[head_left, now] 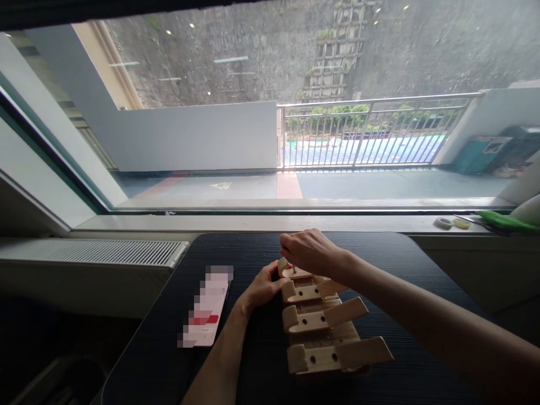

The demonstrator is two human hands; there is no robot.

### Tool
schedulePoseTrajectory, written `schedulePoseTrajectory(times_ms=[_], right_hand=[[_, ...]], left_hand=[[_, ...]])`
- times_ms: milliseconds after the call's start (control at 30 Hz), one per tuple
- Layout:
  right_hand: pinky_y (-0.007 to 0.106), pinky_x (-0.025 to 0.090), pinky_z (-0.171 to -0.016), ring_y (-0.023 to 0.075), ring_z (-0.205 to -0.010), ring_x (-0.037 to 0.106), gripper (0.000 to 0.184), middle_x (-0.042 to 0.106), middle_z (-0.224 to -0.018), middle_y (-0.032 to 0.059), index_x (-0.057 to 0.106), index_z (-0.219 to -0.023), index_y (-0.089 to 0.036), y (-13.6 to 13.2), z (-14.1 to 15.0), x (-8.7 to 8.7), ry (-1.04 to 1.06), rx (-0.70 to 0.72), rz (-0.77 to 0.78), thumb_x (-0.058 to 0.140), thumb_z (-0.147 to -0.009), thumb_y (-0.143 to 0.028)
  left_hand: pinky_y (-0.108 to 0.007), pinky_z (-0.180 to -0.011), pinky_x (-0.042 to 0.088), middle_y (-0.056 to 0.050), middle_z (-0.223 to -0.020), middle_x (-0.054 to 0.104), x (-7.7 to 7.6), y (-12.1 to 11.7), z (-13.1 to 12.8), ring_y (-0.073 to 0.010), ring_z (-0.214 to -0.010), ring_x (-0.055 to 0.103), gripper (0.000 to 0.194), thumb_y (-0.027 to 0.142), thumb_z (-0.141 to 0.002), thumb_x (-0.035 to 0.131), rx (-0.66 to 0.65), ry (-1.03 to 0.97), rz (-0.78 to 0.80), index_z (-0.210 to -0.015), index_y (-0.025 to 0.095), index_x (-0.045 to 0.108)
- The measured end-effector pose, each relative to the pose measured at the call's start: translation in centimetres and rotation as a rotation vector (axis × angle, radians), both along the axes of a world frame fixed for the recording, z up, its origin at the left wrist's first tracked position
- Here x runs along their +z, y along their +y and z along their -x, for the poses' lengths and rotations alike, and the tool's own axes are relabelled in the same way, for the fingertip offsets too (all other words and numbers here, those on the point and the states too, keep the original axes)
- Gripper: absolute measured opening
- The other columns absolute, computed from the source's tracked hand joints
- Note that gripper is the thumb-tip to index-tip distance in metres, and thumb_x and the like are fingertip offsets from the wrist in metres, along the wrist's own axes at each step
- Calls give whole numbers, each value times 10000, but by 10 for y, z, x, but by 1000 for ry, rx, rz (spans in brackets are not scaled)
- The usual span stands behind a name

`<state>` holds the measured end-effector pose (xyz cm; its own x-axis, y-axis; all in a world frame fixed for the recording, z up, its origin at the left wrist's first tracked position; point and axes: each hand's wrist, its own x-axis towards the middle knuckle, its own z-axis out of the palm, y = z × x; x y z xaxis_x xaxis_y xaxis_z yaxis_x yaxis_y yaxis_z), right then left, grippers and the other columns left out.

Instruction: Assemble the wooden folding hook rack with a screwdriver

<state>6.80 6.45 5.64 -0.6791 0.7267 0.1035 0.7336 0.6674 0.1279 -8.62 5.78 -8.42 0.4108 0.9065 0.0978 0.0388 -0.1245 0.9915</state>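
Observation:
A wooden rack (323,336) with several slanted wooden pegs lies on a black table. Dark round holes or fasteners mark the nearer pegs, such as the closest peg (363,354). My left hand (265,286) is closed around the left edge of the rack's far end. Above that end, my right hand (314,250) is curled into a fist. A thin metal shaft (294,269) runs from under the fist down to the farthest peg's base (301,274). The fist hides the shaft's upper part, so I cannot tell which tool it is.
On the black table (169,365), a phone (211,315) with a partly blurred screen lies left of my left arm. A windowsill (236,224) runs behind the table, bearing tape rolls (444,223) and a green item (506,221). A radiator (93,252) stands at left.

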Motion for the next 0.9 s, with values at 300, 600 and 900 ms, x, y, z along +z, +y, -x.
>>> schedulePoseTrajectory(times_ms=[300, 600, 900], right_hand=[[252, 287, -500, 188, -625, 624, 303, 660, -716, 91, 539, -911, -140, 11, -3, -7, 7, -157, -29, 336, -940, -363], [255, 235, -499, 145, -597, 575, 267, 653, -723, 69, 545, -854, -138, 11, -10, 3, -35, 1, -73, 372, -935, -324], [258, 186, -471, 93, -504, 474, 311, 623, -634, 29, 563, -804, -134, 16, -19, -2, -55, 105, -96, 360, -946, -322]], left_hand=[[-283, -835, 421, -50, -994, 615, -2, 0, 0, -180, -918, 541, 326, 163, -746, 595, -46, -38, 33, -1071, 152, 581], [-271, -836, 422, -33, -931, 609, 0, 0, 1, -157, -862, 541, 292, 199, -738, 627, -14, 5, 6, -1024, 153, 592], [-256, -800, 426, -33, -937, 599, -1, 1, 1, -151, -849, 533, 286, 204, -745, 620, -17, 3, 24, -1025, 155, 585]])
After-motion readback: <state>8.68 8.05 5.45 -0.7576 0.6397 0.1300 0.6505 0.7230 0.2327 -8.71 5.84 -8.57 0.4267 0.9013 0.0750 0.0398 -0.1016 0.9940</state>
